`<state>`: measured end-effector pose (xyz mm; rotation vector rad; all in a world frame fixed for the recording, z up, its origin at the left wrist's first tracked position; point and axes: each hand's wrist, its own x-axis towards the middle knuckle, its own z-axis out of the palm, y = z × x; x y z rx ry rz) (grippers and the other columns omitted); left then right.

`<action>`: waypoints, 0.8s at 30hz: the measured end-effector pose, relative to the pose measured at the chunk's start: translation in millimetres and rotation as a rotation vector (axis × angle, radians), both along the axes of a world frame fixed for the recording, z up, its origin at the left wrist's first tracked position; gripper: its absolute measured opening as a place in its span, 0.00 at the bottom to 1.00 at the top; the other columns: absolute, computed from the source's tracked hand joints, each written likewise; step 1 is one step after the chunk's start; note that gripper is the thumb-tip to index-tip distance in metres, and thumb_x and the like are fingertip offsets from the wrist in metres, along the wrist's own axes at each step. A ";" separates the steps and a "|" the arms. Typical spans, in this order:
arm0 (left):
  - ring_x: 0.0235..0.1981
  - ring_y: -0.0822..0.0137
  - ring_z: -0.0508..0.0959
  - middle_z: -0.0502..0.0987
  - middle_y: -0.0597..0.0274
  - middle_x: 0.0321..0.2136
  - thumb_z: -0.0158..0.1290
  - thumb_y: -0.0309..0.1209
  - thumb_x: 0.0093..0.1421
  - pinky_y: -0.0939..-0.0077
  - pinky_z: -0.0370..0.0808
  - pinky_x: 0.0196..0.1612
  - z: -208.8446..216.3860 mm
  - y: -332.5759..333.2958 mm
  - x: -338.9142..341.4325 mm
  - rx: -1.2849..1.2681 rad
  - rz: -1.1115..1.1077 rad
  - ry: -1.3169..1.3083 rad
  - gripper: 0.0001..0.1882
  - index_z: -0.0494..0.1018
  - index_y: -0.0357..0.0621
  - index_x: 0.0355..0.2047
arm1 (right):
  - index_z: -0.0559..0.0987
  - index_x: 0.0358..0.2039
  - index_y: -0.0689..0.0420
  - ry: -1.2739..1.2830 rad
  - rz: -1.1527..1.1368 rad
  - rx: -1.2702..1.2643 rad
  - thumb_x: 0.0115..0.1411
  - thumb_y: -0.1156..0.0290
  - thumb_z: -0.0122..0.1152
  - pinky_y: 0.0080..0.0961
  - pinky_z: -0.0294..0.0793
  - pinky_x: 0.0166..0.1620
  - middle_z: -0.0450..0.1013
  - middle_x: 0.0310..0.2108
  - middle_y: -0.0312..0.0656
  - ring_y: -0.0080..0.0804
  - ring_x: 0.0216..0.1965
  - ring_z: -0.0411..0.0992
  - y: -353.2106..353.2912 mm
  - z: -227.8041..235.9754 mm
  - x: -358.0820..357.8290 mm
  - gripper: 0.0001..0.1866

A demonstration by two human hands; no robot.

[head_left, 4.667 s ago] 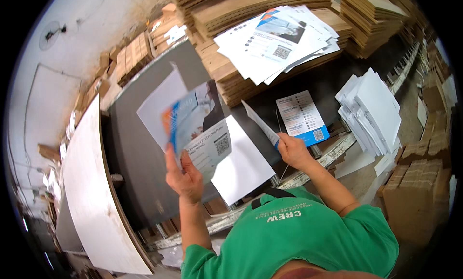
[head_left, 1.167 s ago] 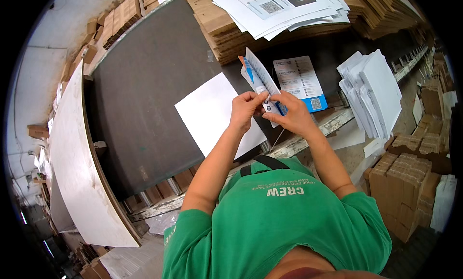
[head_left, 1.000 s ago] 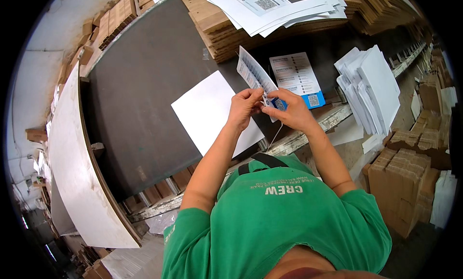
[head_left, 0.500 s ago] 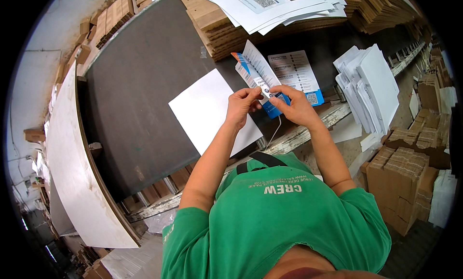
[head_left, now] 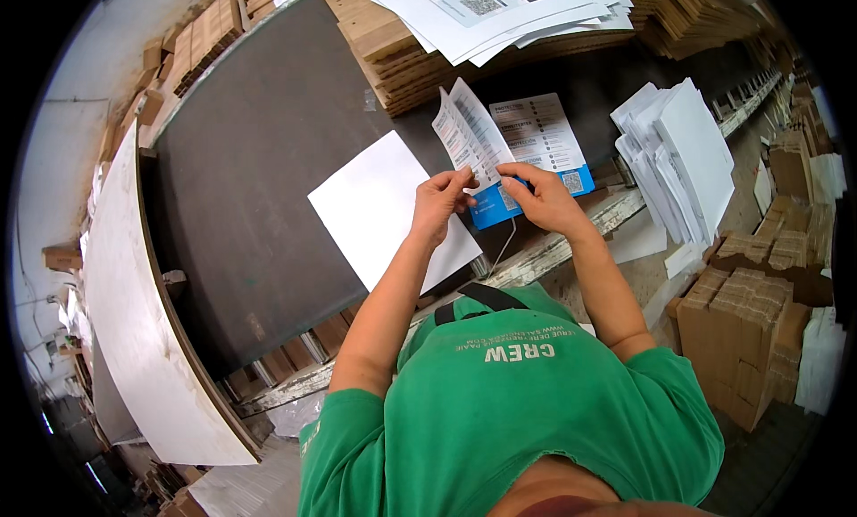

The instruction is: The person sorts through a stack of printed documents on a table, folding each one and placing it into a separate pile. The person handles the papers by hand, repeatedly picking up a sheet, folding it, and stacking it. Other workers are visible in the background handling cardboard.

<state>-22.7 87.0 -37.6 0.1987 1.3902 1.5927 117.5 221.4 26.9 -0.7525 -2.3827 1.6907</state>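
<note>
Both hands are at a folded printed leaflet (head_left: 473, 133), white with a blue lower band, standing partly unfolded near the belt's front edge. My left hand (head_left: 439, 203) pinches its lower left edge between thumb and fingers. On the other side my right hand (head_left: 546, 200) grips the leaflet's lower right part, thumb on the blue band. Beside it, to the right, lies another printed sheet (head_left: 540, 133) with a blue bottom strip, its lower part partly covered by my right hand. A blank white sheet (head_left: 370, 204) lies to the left, partly under my left forearm.
The dark belt (head_left: 259, 178) runs beneath. Stacked flat cardboard (head_left: 384, 48) with printed sheets (head_left: 500, 12) on top stands at the far side. A leaning bundle of white papers (head_left: 687, 160) is at the right, above cardboard bundles (head_left: 732, 338). A pale curved panel (head_left: 134, 312) borders the left.
The small white slip between my fingertips no longer shows. The leaflet's blue and orange outer face has turned away, and its white text pages now face me.
</note>
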 end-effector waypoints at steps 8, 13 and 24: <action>0.23 0.72 0.75 0.76 0.62 0.24 0.55 0.37 0.57 0.79 0.72 0.24 38.7 2.2 7.4 -0.035 0.016 0.078 0.15 0.75 0.34 0.32 | 0.78 0.40 0.61 0.118 0.090 0.110 0.57 0.65 0.57 0.22 0.69 0.33 0.74 0.37 0.42 0.30 0.35 0.71 -4.6 2.8 -7.8 0.14; 0.20 0.74 0.72 0.74 0.63 0.20 0.55 0.34 0.56 0.79 0.70 0.22 25.8 -49.9 -0.5 -0.223 0.160 0.323 0.12 0.74 0.34 0.26 | 0.78 0.38 0.62 0.097 0.020 0.184 0.56 0.66 0.60 0.21 0.69 0.34 0.74 0.37 0.43 0.30 0.36 0.71 -4.1 -1.2 -5.3 0.14; 0.43 0.58 0.71 0.75 0.57 0.40 0.62 0.34 0.45 0.64 0.68 0.42 -41.4 -186.2 -6.3 -0.900 0.447 1.150 0.10 0.75 0.42 0.21 | 0.78 0.38 0.63 0.087 0.084 0.187 0.56 0.68 0.59 0.26 0.69 0.43 0.74 0.37 0.47 0.35 0.39 0.72 -10.6 -5.8 -11.8 0.13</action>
